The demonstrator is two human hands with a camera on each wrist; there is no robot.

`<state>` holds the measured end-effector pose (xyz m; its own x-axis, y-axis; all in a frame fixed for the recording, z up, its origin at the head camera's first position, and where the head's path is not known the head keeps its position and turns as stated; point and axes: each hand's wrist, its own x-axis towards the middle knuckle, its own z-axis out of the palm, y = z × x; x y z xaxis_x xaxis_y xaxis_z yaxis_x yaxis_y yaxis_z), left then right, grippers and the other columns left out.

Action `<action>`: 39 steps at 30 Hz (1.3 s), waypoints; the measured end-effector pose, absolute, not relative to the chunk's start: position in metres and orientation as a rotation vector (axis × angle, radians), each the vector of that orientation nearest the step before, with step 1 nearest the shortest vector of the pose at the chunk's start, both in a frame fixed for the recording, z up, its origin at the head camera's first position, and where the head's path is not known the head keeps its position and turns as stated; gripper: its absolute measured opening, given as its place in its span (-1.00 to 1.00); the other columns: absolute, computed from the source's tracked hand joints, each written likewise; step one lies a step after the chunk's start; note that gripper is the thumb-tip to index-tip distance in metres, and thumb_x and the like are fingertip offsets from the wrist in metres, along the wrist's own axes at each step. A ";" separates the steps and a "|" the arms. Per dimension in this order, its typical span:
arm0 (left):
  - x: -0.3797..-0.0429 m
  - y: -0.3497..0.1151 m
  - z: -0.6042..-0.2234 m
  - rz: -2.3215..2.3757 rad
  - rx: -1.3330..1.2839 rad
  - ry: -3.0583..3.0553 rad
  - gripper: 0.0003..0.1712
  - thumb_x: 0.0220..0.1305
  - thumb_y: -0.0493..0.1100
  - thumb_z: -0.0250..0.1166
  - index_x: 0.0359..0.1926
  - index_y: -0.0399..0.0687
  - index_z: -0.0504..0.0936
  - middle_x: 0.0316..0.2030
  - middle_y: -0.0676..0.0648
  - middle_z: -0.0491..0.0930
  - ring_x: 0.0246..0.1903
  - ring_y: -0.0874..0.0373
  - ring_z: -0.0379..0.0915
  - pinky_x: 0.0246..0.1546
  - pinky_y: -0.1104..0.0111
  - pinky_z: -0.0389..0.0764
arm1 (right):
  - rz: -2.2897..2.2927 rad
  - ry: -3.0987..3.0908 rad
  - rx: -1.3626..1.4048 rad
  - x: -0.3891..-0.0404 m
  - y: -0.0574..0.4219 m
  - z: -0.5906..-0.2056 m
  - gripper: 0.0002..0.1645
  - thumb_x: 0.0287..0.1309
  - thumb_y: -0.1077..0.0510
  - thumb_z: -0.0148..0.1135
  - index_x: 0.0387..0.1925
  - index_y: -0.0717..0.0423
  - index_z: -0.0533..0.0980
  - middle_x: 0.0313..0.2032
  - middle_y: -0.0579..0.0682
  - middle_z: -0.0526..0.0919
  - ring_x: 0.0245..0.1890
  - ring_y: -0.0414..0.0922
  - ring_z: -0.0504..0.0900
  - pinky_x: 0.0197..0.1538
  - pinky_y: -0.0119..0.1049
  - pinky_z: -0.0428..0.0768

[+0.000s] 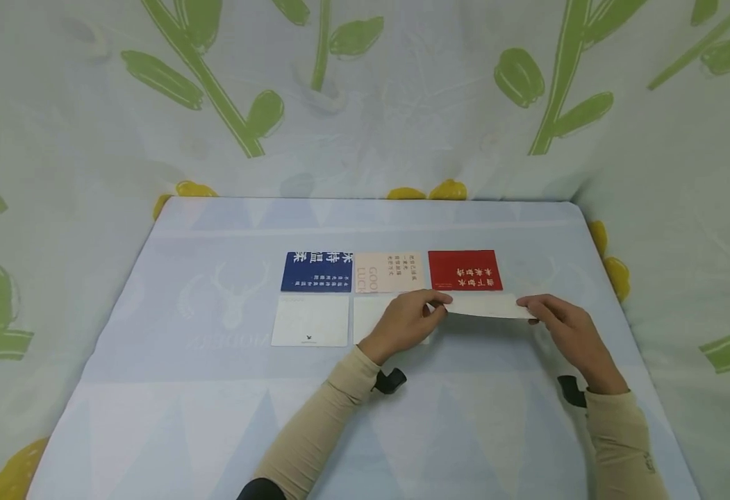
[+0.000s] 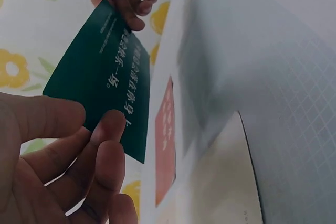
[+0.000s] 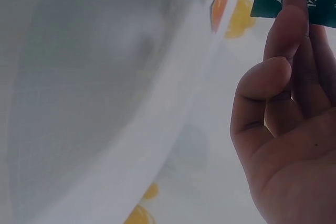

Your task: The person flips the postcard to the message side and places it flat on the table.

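Note:
A postcard (image 1: 488, 305) hangs level above the table, its plain white side toward the head camera. In the left wrist view the postcard's other side (image 2: 113, 72) is dark green with white characters; part of it also shows in the right wrist view as a green corner (image 3: 323, 1). My left hand (image 1: 407, 321) pinches its left end between thumb and fingers. The right end is pinched by my right hand (image 1: 565, 332). Just behind it lies a red card (image 1: 465, 270). Under my left forearm and hand, a white card (image 1: 371, 316) is partly covered.
A blue card (image 1: 317, 272) and a cream card (image 1: 390, 272) lie in the back row beside the red one. In front of the blue one lies another white card (image 1: 310, 321). A pale blue patterned cloth (image 1: 183, 417) covers the table, with leaf-print fabric (image 1: 402, 104) behind.

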<state>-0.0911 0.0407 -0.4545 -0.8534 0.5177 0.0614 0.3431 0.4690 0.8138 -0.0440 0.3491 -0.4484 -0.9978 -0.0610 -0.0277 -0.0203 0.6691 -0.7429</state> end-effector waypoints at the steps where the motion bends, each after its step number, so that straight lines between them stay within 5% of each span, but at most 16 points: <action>1: -0.091 0.041 -0.455 1.332 0.747 2.521 -0.70 0.46 -0.16 0.17 0.09 -0.01 0.72 -0.23 0.13 0.68 -0.43 0.34 0.42 -0.47 0.51 0.44 | -1.260 2.826 -0.076 -0.044 0.349 -0.449 -0.60 0.53 -0.07 0.05 0.13 0.04 0.63 0.04 0.00 0.64 -0.18 -0.26 0.58 -0.11 -0.49 0.45; 8: -0.090 0.040 -0.457 1.374 0.697 2.493 -0.66 0.47 -0.18 0.09 0.09 0.01 0.73 -0.35 0.14 0.58 -0.50 0.29 0.35 -0.53 0.46 0.35 | -1.206 2.864 -0.057 -0.044 0.348 -0.451 -0.60 0.49 -0.10 0.11 0.10 0.02 0.64 0.08 0.04 0.65 -0.12 -0.26 0.48 -0.14 -0.49 0.45; 14: -0.089 0.040 -0.456 1.335 0.708 2.524 -0.66 0.51 -0.07 0.09 0.08 0.04 0.74 -0.24 0.18 0.67 -0.39 0.32 0.44 -0.42 0.48 0.46 | -1.171 2.878 -0.089 -0.044 0.347 -0.452 -0.60 0.49 -0.09 0.11 0.12 0.03 0.63 0.15 0.09 0.63 -0.05 -0.35 0.45 -0.11 -0.49 0.45; 28: -0.085 0.045 -0.457 1.093 0.791 2.745 -0.66 0.38 -0.06 0.31 0.13 0.04 0.71 -0.29 0.18 0.70 -0.48 0.37 0.42 -0.46 0.53 0.42 | -1.155 2.918 -0.165 -0.044 0.345 -0.457 -0.50 0.39 0.03 0.28 0.30 0.01 0.53 -0.07 0.10 0.70 -0.20 -0.37 0.55 -0.19 -0.56 0.47; 39: -0.077 0.051 -0.463 0.555 0.938 3.038 -0.53 0.35 0.07 0.34 0.21 0.03 0.64 -0.13 0.06 0.73 -0.19 0.16 0.61 -0.25 0.32 0.49 | -1.016 2.873 -0.142 -0.041 0.343 -0.458 -0.40 0.34 -0.02 0.33 0.35 0.00 0.47 -0.03 0.10 0.70 -0.16 -0.16 0.57 -0.16 -0.48 0.49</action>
